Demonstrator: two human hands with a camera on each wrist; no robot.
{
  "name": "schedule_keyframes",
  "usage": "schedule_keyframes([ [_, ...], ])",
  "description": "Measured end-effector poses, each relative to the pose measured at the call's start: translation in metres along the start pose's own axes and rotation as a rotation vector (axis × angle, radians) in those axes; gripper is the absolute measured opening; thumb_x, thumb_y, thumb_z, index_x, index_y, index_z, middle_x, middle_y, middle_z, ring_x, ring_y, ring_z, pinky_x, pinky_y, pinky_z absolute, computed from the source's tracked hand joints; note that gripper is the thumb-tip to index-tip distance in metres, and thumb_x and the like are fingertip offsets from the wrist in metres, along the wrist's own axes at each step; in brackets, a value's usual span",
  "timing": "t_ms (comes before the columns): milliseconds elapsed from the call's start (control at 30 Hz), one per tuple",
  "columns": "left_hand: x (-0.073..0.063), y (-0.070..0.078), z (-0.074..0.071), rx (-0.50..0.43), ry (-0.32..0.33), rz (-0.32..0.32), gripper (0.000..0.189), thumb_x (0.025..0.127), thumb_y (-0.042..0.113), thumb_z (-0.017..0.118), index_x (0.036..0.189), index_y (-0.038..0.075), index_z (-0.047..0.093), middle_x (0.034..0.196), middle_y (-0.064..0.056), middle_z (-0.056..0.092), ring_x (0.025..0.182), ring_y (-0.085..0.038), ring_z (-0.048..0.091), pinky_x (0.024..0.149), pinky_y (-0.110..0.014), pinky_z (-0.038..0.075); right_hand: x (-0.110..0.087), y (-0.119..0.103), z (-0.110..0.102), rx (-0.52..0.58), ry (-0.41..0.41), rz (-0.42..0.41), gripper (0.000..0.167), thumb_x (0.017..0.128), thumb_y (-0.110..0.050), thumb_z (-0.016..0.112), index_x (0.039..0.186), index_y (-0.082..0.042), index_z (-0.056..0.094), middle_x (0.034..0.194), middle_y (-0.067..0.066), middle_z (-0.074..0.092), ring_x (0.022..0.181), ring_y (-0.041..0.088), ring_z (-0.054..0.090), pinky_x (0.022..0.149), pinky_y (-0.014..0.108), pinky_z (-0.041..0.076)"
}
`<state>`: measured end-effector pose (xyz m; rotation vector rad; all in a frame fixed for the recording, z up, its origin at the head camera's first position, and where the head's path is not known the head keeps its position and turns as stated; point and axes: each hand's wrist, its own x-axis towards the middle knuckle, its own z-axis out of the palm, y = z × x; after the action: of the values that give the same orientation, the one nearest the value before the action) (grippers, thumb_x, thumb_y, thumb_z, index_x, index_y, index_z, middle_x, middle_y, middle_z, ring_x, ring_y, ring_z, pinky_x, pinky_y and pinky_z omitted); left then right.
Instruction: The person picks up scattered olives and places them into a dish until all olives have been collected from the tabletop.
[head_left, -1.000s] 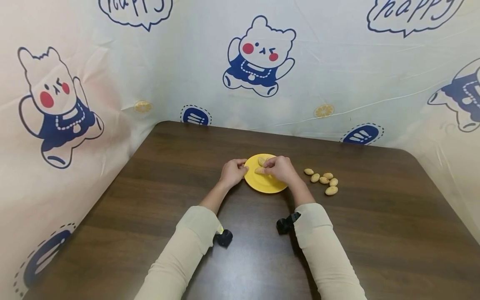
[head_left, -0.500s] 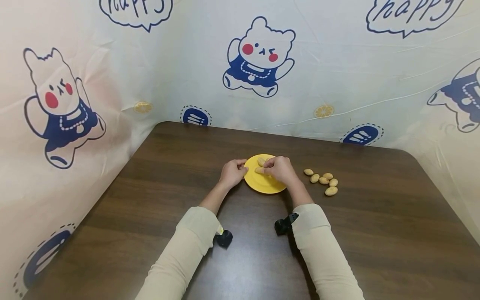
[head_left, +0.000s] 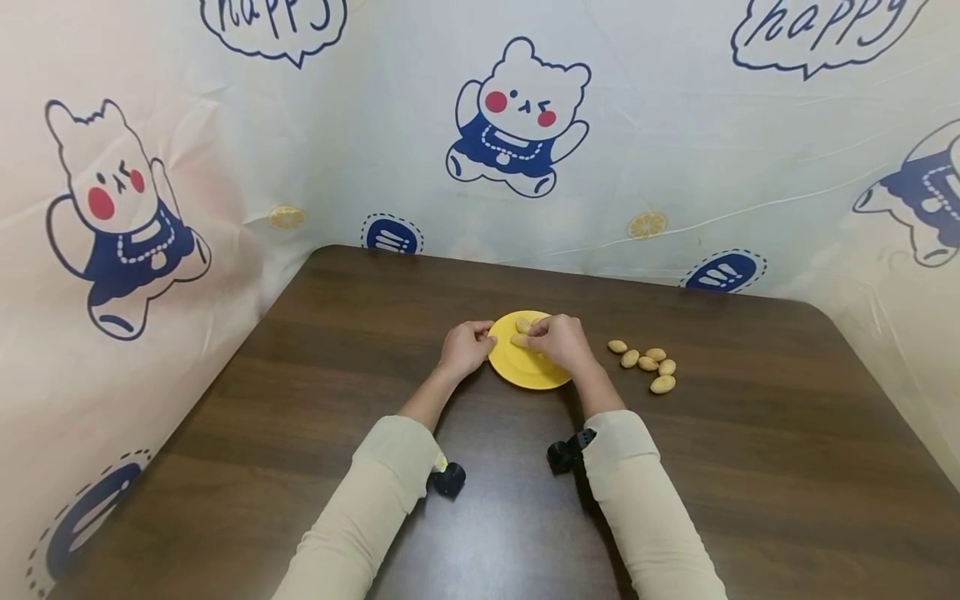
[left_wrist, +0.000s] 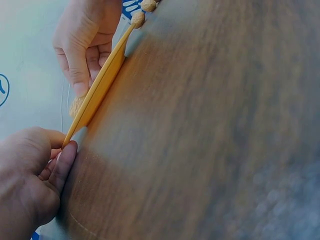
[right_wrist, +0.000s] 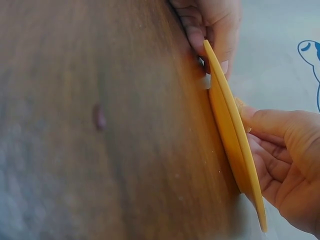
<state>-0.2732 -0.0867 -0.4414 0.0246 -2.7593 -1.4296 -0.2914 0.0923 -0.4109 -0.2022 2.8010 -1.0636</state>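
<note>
A yellow plate (head_left: 528, 375) sits on the brown table. My left hand (head_left: 463, 348) holds its left rim, thumb above and fingers at the edge; the left wrist view shows this pinch (left_wrist: 62, 150) side on. Over the plate, my right hand (head_left: 564, 342) pinches a tan, ridged, oval nut in its shell (head_left: 519, 341) between thumb and fingers. In the right wrist view that nut (right_wrist: 239, 105) shows just above the plate's surface. Another nut (head_left: 522, 325) lies on the plate behind it, partly covered by the right fingers.
To the right of the plate, several more nuts (head_left: 648, 363) lie in a loose group on the table (head_left: 360, 350). A printed cloth (head_left: 660, 150) hangs behind and beside the table. A black wrist camera (head_left: 450, 481) sits on the left cuff, another (head_left: 564, 456) on the right.
The right forearm has shifted slightly to the left. Both hands keep the same hold on the plate and the nut.
</note>
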Motion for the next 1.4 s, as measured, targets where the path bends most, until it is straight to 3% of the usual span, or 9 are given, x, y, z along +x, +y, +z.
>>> schedule_keyframes([
  [367, 0.000, 0.000, 0.000, 0.018, 0.008, 0.014, 0.034, 0.089, 0.016, 0.061, 0.121, 0.005, 0.062, 0.093, -0.004, 0.060, 0.082, -0.015, 0.054, 0.068, -0.025, 0.045, 0.000, 0.001, -0.001, 0.002, -0.008, -0.017, 0.023, 0.079, -0.028, 0.074, 0.092, -0.009, 0.074, 0.095, 0.005, 0.066, 0.082, 0.018, 0.057, 0.066, 0.028, 0.048],
  [533, 0.000, 0.000, -0.001, 0.019, 0.007, 0.021, 0.034, 0.089, 0.016, 0.061, 0.122, 0.004, 0.061, 0.092, -0.004, 0.060, 0.080, -0.015, 0.053, 0.066, -0.024, 0.044, -0.002, 0.003, -0.006, -0.025, -0.008, -0.049, 0.022, 0.079, -0.027, 0.074, 0.093, -0.009, 0.074, 0.091, 0.004, 0.067, 0.081, 0.018, 0.059, 0.067, 0.029, 0.049],
  [700, 0.001, 0.002, -0.001, 0.019, 0.006, 0.016, 0.035, 0.089, 0.017, 0.061, 0.122, 0.005, 0.061, 0.093, -0.004, 0.060, 0.082, -0.015, 0.053, 0.069, -0.025, 0.044, -0.004, 0.010, -0.016, -0.052, 0.039, -0.088, 0.023, 0.082, -0.023, 0.071, 0.099, -0.007, 0.072, 0.091, 0.005, 0.068, 0.085, 0.019, 0.059, 0.071, 0.031, 0.049],
  [1000, 0.000, 0.001, 0.000, 0.024, 0.005, 0.003, 0.035, 0.089, 0.017, 0.061, 0.122, 0.005, 0.061, 0.094, -0.004, 0.059, 0.083, -0.015, 0.053, 0.070, -0.026, 0.044, -0.012, 0.027, -0.032, 0.003, 0.114, -0.066, 0.026, 0.084, -0.020, 0.069, 0.104, -0.004, 0.068, 0.093, 0.010, 0.067, 0.086, 0.022, 0.061, 0.071, 0.034, 0.050],
  [1400, 0.001, 0.001, 0.002, 0.002, 0.009, 0.016, 0.034, 0.089, 0.017, 0.061, 0.120, 0.004, 0.062, 0.093, -0.004, 0.059, 0.082, -0.015, 0.053, 0.068, -0.025, 0.044, -0.017, 0.044, -0.066, -0.011, 0.126, -0.049, 0.032, 0.086, -0.018, 0.067, 0.112, 0.000, 0.064, 0.100, 0.014, 0.065, 0.090, 0.026, 0.060, 0.073, 0.038, 0.049],
])
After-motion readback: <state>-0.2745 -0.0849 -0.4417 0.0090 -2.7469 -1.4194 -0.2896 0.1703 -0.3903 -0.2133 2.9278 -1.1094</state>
